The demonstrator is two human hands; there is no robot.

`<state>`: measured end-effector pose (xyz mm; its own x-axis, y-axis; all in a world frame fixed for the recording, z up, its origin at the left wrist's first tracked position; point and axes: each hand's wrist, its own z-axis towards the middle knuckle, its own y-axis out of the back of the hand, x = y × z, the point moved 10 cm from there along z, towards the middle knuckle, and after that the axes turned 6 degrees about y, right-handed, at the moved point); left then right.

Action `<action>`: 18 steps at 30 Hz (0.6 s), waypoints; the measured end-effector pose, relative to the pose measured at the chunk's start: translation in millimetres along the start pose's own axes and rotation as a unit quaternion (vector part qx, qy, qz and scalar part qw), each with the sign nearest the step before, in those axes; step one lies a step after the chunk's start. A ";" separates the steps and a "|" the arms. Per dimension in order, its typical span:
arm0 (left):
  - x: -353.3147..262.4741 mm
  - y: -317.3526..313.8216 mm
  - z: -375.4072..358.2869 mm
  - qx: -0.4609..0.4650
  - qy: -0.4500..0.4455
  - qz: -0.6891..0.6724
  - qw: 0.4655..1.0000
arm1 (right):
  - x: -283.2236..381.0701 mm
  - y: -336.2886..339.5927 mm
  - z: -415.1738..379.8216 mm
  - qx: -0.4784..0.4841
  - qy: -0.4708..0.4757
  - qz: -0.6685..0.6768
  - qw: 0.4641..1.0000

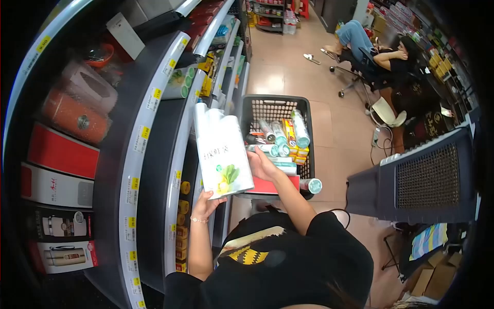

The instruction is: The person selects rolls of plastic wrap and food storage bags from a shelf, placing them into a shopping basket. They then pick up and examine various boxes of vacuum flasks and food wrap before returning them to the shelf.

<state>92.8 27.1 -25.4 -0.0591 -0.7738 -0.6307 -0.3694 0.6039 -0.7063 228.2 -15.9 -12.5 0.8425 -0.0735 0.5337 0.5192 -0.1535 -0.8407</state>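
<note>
A white pack of rolls point(222, 154) with a green and yellow vegetable print is held up between my two hands, in front of the shelves. My left hand point(207, 204) grips its lower left corner, a bracelet at the wrist. My right hand point(262, 164) holds the right side of the pack, fingers partly behind it. Just beyond my right hand stands a black basket point(309, 110) with several rolls point(299, 129), yellow boxes point(301, 154) and a red flat item point(288, 183) in it.
Shelves point(135, 154) with price tags run along the left, holding boxes point(62, 221) and rolls point(180, 82). A person point(393, 56) sits on a chair at the upper right. A grey air cooler point(411, 172) stands at the right, near a cable and socket point(376, 136) on the floor.
</note>
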 end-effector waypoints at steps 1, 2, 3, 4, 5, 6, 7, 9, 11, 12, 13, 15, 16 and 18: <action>2.1 -0.4 -0.9 -0.022 0.005 0.021 1.000 | 2.8 -2.7 -5.3 -0.020 0.020 -0.018 0.999; 2.1 2.1 -1.1 -0.044 0.008 0.044 0.998 | 4.5 -1.9 -9.1 -0.040 0.040 -0.036 0.998; 26.1 -1.1 -7.2 -0.045 0.020 0.059 0.997 | -4.3 4.5 -35.4 -0.047 0.037 -0.084 0.995; 31.7 3.1 -7.5 -0.052 0.032 0.083 0.995 | -9.6 10.4 -44.7 -0.047 0.037 -0.125 0.990; 37.8 6.8 -8.1 -0.058 0.043 0.106 0.992 | -16.0 18.2 -53.0 -0.048 0.035 -0.166 0.984; 43.4 7.4 -9.6 -0.049 0.062 0.116 0.990 | -25.4 22.3 -57.0 -0.046 0.020 -0.179 0.983; 50.9 11.0 -10.7 -0.047 0.073 0.111 0.990 | -33.4 27.3 -64.3 -0.051 0.008 -0.174 0.983; 64.8 16.2 -12.2 -0.041 0.095 0.104 0.989 | -45.7 30.9 -76.8 -0.059 -0.013 -0.164 0.985; 78.1 13.8 -14.6 -0.020 0.105 0.075 0.991 | -49.0 27.7 -88.2 -0.071 0.005 -0.142 0.987; 85.2 14.9 -15.7 -0.017 0.115 0.064 0.991 | -47.9 22.1 -93.8 -0.074 0.022 -0.137 0.988; 91.9 16.1 -16.7 -0.014 0.124 0.052 0.991 | -46.7 18.2 -98.9 -0.076 0.039 -0.133 0.987; 101.0 19.2 -19.0 -0.019 0.136 0.057 0.989 | -49.5 18.7 -107.6 -0.099 0.048 -0.123 0.986; 105.2 19.5 -20.7 -0.023 0.141 0.059 0.988 | -51.1 20.0 -112.3 -0.111 0.051 -0.118 0.986; 118.0 21.7 -20.3 -0.019 0.167 0.051 0.985 | -58.8 27.4 -116.8 -0.113 0.045 -0.116 0.986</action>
<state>59.0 -55.0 -108.6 -0.3963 -0.7333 -0.5524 -0.3791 0.6787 -0.6290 176.1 -130.9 -56.3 0.6835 -0.0958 0.7237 0.6428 -0.3909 -0.6588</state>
